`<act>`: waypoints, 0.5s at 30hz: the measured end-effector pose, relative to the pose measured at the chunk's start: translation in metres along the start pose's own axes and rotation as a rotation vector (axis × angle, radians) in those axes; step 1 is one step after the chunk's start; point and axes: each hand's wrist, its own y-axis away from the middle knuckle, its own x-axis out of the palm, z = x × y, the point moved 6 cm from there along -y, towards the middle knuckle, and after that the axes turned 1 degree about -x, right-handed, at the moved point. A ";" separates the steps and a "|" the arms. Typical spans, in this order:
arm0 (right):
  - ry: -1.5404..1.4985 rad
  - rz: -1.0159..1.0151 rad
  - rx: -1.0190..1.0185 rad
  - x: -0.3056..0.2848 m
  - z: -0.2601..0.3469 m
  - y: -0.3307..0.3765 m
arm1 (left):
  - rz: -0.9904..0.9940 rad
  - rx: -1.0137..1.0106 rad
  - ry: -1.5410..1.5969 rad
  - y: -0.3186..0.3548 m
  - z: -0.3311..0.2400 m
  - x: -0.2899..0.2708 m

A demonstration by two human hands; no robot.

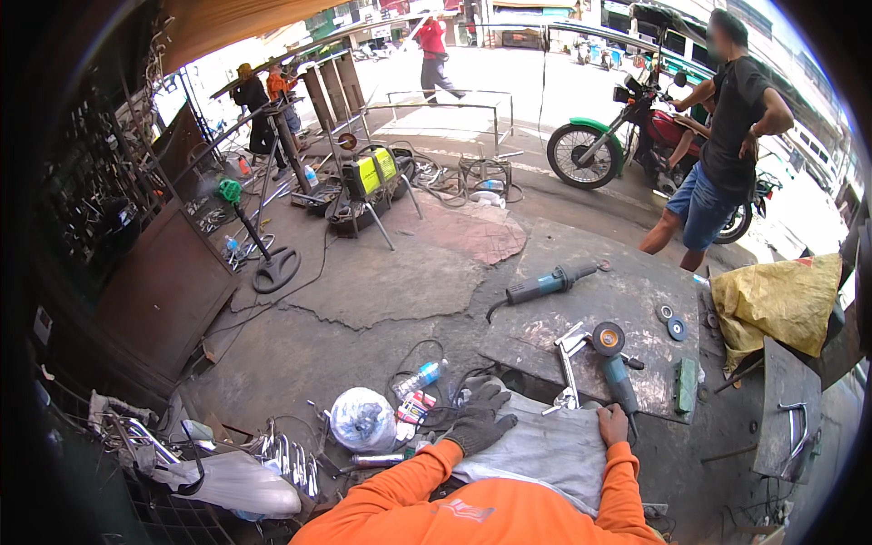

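A grey cloth (545, 445) lies spread in front of me at the near edge of a worn metal-topped table (536, 341). My left hand (480, 421), in a dark knit glove, rests on the cloth's left side with fingers spread. My bare right hand (614, 425) is closed at the cloth's right edge, apparently pinching it. Just beyond that hand, an angle grinder (620, 377) lies with its orange-brown disc up. Beside it are bent shiny metal tube pieces (569, 363). Farther back on the table lies a second teal-and-black grinder (549, 283).
Loose discs (676, 328) and a green block (686, 385) sit at the table's right. A yellow sack (777, 304) stands beyond. Left of me are a plastic bag (362, 420), a bottle (421, 377) and metal parts (291, 461). A person (727, 136) stands by a red motorcycle (649, 136).
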 end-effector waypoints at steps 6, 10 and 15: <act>0.441 0.035 -0.196 0.005 0.043 0.037 | -0.020 0.023 -0.014 0.000 -0.004 -0.004; 0.532 0.077 -0.126 0.007 0.052 0.033 | -0.020 0.234 -0.209 0.000 -0.025 -0.005; 0.712 0.067 -0.211 0.028 0.067 0.019 | 0.148 0.339 -0.338 -0.007 -0.045 -0.006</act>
